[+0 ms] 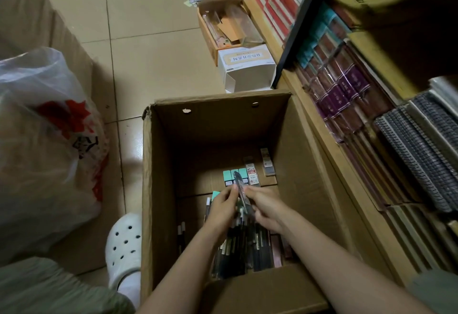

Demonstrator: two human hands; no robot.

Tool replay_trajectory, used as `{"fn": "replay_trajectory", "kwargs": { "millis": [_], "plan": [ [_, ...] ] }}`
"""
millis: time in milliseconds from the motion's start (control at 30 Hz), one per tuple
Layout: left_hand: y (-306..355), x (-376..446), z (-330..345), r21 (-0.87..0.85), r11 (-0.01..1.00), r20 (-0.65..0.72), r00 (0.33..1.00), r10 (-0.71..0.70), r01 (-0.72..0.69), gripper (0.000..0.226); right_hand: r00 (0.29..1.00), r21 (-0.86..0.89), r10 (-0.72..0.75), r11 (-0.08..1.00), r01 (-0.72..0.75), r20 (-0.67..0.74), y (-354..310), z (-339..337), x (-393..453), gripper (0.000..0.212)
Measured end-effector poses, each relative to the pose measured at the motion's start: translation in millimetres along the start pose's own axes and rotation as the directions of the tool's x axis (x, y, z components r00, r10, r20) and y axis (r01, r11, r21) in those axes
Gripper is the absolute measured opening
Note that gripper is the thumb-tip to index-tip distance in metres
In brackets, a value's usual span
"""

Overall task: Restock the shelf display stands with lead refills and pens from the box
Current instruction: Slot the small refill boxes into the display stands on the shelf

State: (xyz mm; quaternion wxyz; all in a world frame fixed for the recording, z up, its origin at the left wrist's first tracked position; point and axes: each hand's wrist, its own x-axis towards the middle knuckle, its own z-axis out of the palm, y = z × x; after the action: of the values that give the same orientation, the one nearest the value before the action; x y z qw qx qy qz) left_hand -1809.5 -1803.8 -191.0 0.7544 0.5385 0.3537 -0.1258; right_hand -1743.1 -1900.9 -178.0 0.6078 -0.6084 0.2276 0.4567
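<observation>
At nine o'clock a plastic bag [47,145] slumps on the floor beside the open cardboard box [148,189], and at six o'clock inside it the left hand [221,210] and right hand [264,208] together pinch one slim dark pen packet [241,194] above the loose pens [247,249]. Teal lead refills [235,177] sit just beyond, toward twelve. Judging by this, gather several packets squarely before lifting, then carry them clear toward the shelf [371,140] at three o'clock.
</observation>
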Motion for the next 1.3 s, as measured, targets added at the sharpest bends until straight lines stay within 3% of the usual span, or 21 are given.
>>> {"fn": "replay_trajectory", "kwargs": {
  "millis": [100,267,400,467,533,633,733,833,900,1000,1100,1233,1300],
  "plan": [
    [2.1,2.3,-2.8,-0.149,0.988,0.072,0.997,-0.020,0.031,0.040,0.999,0.074,-0.004,0.997,0.000,0.051,-2.0,1.3,4.0,0.023],
    [7.3,11.8,-4.0,-0.296,0.951,0.086,0.994,-0.063,0.086,0.038,0.988,-0.064,-0.005,0.998,0.015,0.156,-13.1,-1.5,3.8,0.026],
    [10.2,19.8,-6.3,-0.353,0.932,0.087,0.994,-0.060,0.087,0.034,0.990,-0.111,-0.018,0.993,0.034,0.143,-19.6,-2.9,12.2,0.022],
    [10.2,23.6,-7.4,-0.379,0.922,0.064,0.996,-0.063,0.083,0.032,0.995,-0.226,-0.070,0.970,0.085,0.073,-21.5,-2.3,20.3,0.021],
    [8.3,26.9,-7.6,-0.389,0.918,0.045,0.997,-0.066,0.079,0.030,0.970,-0.443,-0.230,0.880,0.170,-0.084,-23.2,-5.2,32.3,0.019],
    [3.7,27.9,-7.5,-0.375,0.926,0.010,0.999,-0.047,0.047,0.027,0.826,-0.812,-0.524,0.564,0.153,-0.208,-24.2,-14.1,45.3,0.017],
    [2.1,25.5,-7.1,-0.341,0.940,-0.010,1.000,-0.017,0.012,0.021,0.810,-0.901,-0.551,0.428,0.066,-0.203,-19.7,-13.2,53.3,0.034],
    [7.1,23.5,-7.1,-0.261,0.965,-0.071,0.997,0.020,-0.038,0.024,0.816,-0.933,-0.543,0.360,0.013,-0.198,-13.6,-5.0,61.4,0.050],
    [8.6,25.1,-8.6,-0.124,0.987,-0.121,0.989,0.087,-0.102,0.027,0.802,-0.923,-0.551,0.384,0.000,-0.230,-12.7,-1.2,66.5,0.058],
    [10.1,25.8,-11.5,-0.031,0.985,-0.158,0.974,0.161,-0.168,0.012,0.802,-0.867,-0.504,0.496,-0.034,-0.320,-14.9,0.7,73.2,0.059],
    [10.4,25.7,-10.6,-0.067,0.994,-0.143,0.987,0.076,-0.087,0.027,0.818,-0.835,-0.473,0.550,-0.015,-0.327,-14.4,-0.4,76.7,0.041],
    [6.5,24.2,-11.2,-0.007,0.999,-0.174,0.984,0.029,-0.031,0.026,0.784,-0.772,-0.517,0.631,0.078,-0.344,-11.9,-6.8,69.1,0.027],
    [3.2,23.2,-12.7,-0.018,1.000,-0.210,0.978,-0.006,0.002,0.022,0.774,-0.692,-0.540,0.696,0.191,-0.330,-11.5,-12.0,60.9,0.026]
  ]
}}
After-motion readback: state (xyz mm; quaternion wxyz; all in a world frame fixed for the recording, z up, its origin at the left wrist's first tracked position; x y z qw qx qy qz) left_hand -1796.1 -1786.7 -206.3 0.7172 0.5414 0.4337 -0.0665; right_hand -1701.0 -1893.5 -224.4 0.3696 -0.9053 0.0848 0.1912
